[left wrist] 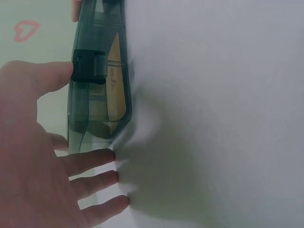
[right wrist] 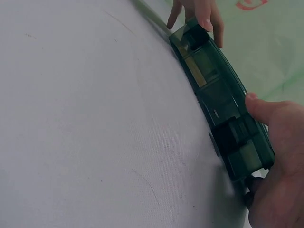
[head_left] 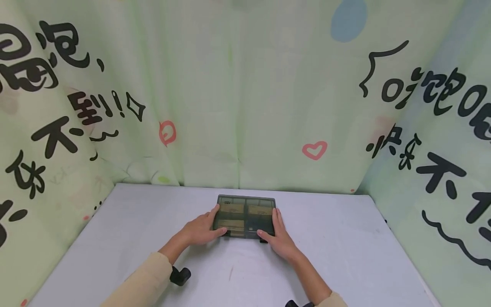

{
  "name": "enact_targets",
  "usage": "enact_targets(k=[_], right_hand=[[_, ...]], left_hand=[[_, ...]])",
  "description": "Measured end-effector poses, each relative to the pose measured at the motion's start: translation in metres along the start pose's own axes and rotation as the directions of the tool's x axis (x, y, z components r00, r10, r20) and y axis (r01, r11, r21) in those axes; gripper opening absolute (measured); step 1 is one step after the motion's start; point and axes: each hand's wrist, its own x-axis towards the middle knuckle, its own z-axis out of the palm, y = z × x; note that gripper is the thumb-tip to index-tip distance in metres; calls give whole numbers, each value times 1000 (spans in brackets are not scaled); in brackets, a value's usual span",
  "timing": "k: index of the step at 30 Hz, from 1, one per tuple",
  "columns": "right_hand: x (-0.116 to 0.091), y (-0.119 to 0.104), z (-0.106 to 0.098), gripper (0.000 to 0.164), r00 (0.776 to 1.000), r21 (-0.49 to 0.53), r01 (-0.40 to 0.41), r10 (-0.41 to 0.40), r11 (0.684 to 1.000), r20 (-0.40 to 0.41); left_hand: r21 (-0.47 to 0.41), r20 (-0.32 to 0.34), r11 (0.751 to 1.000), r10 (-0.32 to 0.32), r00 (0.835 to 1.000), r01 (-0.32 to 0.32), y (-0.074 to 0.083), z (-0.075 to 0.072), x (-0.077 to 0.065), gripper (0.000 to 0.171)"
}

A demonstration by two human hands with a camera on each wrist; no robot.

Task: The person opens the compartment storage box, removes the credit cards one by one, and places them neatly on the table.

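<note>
Nearest to the head camera comes the beige sleeve of my left arm (head_left: 140,281), with a black wrist device (head_left: 180,276) at its cuff. Beyond it, both my hands hold one smoky, see-through case (head_left: 261,222), over the far half of the white table (head_left: 337,256). Whether its bottom fully rests on the cloth, I cannot tell.

My left hand (head_left: 203,228) grips the left end: thumb by a dark latch (left wrist: 90,65) on the near side, index finger at the end, the three other fingers straight and spread apart. My right hand (head_left: 283,238) is clamped on the right end, thumb on the near edge; how its lower fingers bend is partly hidden.

Through the lid, which looks closed, I see cardboard-coloured pieces (head_left: 231,224) in three compartments; the fourth, at near right, looks dark.

I judge that the step in hand is steadying the case between both hands. From this grip, the next move would call for even pressure at both ends, and for thumbs placed exactly if the latches must be worked.
</note>
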Motion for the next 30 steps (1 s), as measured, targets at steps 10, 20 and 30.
enact_targets(k=[10,20,30], right_hand=[[3,-2,-3,95,1000,-25,4,-4,1000,-2],[7,-2,-5,94,1000,-50,21,-22,999,-13],[6,4,1,95,1000,-41,11,-12,999,-28]], left_hand=[[-133,-37,991,-11,999,6,1,3,5,91],[-149,-60,989,-31,998,22,5,3,8,89],[-214,-28,975,-59,998,52,3,9,6,90]])
